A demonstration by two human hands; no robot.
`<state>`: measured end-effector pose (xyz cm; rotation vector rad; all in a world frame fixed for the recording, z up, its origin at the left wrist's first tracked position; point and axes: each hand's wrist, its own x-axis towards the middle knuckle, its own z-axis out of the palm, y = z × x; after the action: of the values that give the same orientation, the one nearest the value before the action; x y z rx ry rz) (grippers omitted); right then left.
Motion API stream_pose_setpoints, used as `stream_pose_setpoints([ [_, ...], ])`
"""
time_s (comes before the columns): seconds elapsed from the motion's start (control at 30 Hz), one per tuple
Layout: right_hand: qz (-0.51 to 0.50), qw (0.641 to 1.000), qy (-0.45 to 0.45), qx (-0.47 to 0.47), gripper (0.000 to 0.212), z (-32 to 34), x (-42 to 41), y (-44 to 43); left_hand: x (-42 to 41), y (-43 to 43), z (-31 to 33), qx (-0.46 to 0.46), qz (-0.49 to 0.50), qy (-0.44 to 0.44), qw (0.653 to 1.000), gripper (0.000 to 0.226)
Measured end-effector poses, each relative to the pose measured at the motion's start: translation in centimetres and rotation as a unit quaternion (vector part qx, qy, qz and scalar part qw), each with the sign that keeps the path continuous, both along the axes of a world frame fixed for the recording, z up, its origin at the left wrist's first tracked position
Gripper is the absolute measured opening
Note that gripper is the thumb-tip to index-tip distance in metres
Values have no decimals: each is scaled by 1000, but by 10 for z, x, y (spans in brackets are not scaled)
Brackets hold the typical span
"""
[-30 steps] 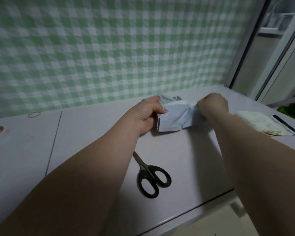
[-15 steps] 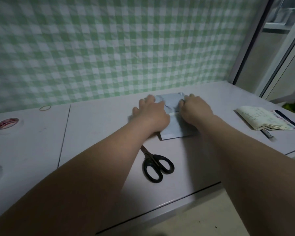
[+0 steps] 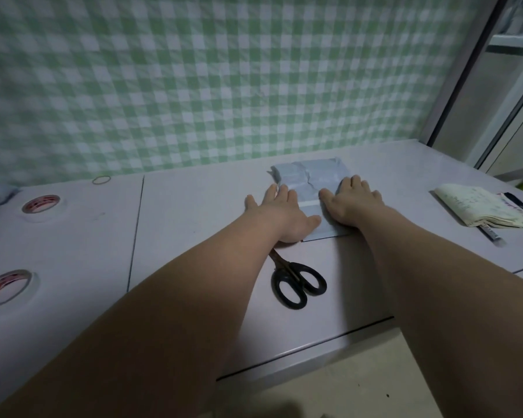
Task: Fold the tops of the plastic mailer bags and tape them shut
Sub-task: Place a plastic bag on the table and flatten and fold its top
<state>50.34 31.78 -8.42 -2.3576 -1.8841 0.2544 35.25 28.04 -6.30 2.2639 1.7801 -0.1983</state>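
Pressing mailer bag [image 3: 307,179], hands [image 3: 280,214] [image 3: 352,206] flat

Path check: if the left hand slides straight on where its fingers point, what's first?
Left hand meets the crumpled top of the pale blue plastic mailer bag; beyond, likely the green checked wall.

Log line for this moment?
step: flatten mailer | left hand: flat on mailer | right hand: flat on mailer | tape: untouched

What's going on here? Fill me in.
A person presses a pale mailer bag flat on the table, left hand and right hand both open on it. Neither hand holds tape: a tape roll and a second tape roll lie far left. Scissors lie just nearer than the bag.
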Motion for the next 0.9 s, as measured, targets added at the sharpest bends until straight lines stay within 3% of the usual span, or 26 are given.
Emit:
stream_pose_setpoints([
  [0.1,-15,999,49,3,63,14,-5,-1,-10,-3,9,7,-11,-28,1000,71],
  [0.27,25,987,60,144,28,51,-38,-20,-35,-19,31,79,-4,-93,993,56],
  [0.4,90,964,84,234,26,77,-94,-49,-82,-41,52,158,56,-160,973,49],
  [0.53,157,951,130,232,27,82,-159,-82,-147,-74,62,226,138,-173,949,46],
  [0.9,304,918,225,118,23,64,-326,-163,-346,-205,55,251,317,-107,908,36],
])
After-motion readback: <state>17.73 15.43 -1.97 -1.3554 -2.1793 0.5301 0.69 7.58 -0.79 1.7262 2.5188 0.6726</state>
